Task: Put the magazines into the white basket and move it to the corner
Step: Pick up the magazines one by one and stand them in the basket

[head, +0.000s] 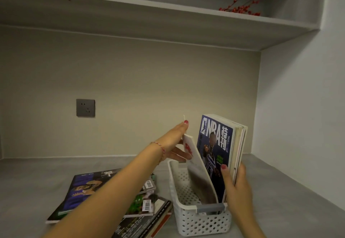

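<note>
A white perforated basket (203,222) stands on the grey desk right of centre. Several magazines stand upright in it; the front one has a blue NBA cover (216,144). My right hand (236,187) grips this upright bundle at its right edge, thumb on the cover. My left hand (176,142) holds a white-covered magazine (196,165) by its upper left edge, leaning it into the basket in front of the blue one. A pile of several more magazines (89,191) lies flat on the desk left of the basket, partly under my left forearm.
The desk (280,191) meets the walls in a corner behind and right of the basket. A grey wall socket (85,107) sits on the back wall. Shelves hang overhead, with red berry twigs (240,8) on the right one.
</note>
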